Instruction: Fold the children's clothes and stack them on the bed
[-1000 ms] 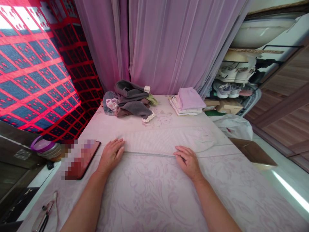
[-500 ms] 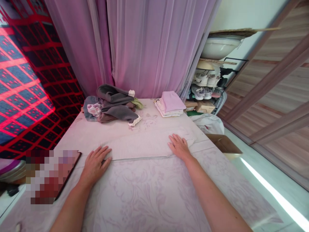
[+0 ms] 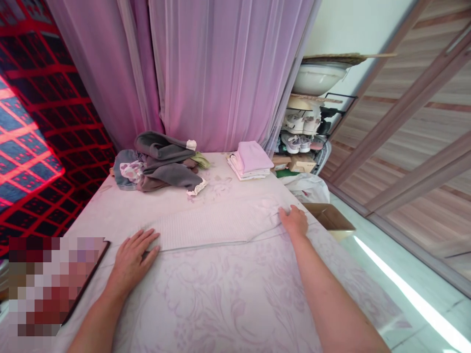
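Observation:
A white ribbed knit garment [image 3: 209, 226] lies folded into a long flat strip across the floral tablecloth. My left hand [image 3: 135, 255] rests flat at its left end, fingers stretched out and touching the edge. At the other end, where the cloth narrows and wrinkles, my right hand [image 3: 295, 223] has its fingers curled in on the fabric; the fingertips are partly hidden.
Dark grey clothes with lace cuffs [image 3: 167, 162] are heaped at the back left. A folded stack with a pink cloth on top [image 3: 253, 156] sits at the back right. A blurred-out flat device [image 3: 59, 289] lies at left. An open cardboard box [image 3: 331, 218] stands beyond the right edge.
My right hand has slid right from lying flat on the garment to its right end, and its fingers have curled. My left hand stays at the left end. The view has shifted slightly.

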A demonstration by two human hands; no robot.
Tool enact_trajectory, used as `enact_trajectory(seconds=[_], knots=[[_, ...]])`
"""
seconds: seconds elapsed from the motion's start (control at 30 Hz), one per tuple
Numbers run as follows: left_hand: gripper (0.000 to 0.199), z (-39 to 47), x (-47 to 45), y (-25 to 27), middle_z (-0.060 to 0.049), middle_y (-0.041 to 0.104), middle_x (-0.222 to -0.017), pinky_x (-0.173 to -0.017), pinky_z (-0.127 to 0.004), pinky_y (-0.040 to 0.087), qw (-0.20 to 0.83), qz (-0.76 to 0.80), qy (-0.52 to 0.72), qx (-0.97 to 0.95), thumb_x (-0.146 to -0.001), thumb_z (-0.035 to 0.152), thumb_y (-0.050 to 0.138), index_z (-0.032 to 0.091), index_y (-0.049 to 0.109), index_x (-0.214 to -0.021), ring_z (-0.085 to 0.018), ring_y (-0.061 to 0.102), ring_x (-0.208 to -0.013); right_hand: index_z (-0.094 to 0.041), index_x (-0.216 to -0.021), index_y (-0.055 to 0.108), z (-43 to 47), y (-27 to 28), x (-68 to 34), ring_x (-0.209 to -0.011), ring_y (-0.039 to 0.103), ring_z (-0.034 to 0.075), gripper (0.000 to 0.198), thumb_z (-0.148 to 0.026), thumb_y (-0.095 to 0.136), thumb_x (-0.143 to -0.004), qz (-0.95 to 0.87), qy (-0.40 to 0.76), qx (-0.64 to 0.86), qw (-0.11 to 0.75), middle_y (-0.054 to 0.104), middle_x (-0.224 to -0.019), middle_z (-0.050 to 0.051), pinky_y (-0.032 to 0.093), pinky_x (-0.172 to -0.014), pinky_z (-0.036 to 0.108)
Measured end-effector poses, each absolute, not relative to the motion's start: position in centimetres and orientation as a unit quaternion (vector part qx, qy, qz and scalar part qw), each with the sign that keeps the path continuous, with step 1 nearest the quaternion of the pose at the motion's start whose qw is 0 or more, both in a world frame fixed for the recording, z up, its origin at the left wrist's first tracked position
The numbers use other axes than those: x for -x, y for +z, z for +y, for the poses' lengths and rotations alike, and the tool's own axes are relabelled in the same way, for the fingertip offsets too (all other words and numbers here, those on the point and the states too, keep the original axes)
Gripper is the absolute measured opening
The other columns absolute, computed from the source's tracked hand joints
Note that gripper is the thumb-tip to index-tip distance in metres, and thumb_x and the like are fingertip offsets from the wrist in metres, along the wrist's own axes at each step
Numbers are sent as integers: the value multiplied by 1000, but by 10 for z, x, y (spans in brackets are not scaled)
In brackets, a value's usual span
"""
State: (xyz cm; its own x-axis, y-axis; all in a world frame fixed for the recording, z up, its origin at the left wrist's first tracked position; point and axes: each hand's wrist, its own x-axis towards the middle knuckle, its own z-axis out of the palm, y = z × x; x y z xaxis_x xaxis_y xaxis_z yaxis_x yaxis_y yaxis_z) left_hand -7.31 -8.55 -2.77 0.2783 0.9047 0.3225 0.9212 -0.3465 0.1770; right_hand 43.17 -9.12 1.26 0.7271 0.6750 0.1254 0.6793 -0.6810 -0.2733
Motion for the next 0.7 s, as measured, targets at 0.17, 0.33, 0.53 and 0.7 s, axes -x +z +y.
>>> enact_trajectory(seconds=[0.17, 0.33, 0.53, 0.7], knots=[[47, -85, 74, -30, -6, 63, -129, -101, -51, 41, 28, -569, -190, 800, -87, 50, 41, 25, 65, -118, -32, 52, -125, -15, -129, 55, -85, 11, -436, -105, 58, 30, 56, -48, 49, -85, -376, 33, 915, 145, 59, -114, 17, 44, -87, 39], [48, -85, 75, -31, -7, 63, -129, -101, -51, 41, 30, -564, -198, 801, -88, 52, 40, 25, 66, -118, -32, 52, -125, -18, -133, 50, -80, 7, -430, -107, 56, 24, 52, -19, 47, -82, -406, 3, 888, 216, 53, -122, 15, 43, -89, 33], [47, -84, 76, -33, -6, 64, -128, -102, -50, 40, 29, -559, -207, 803, -87, 53, 41, 26, 65, -118, -31, 52, -124, -16, -108, 63, -104, -2, -389, -112, 52, 27, 31, -24, 52, -80, -515, -86, 780, 344, 57, -118, 15, 42, -92, 39], [49, -84, 75, -31, -7, 64, -128, -101, -52, 40, 29, -560, -206, 802, -88, 53, 39, 25, 65, -118, -32, 51, -124, -22, -85, 62, -139, -10, -339, -86, 58, 18, 8, -27, 58, -80, -719, -31, 606, 340, 63, -89, 4, 44, -81, 30]])
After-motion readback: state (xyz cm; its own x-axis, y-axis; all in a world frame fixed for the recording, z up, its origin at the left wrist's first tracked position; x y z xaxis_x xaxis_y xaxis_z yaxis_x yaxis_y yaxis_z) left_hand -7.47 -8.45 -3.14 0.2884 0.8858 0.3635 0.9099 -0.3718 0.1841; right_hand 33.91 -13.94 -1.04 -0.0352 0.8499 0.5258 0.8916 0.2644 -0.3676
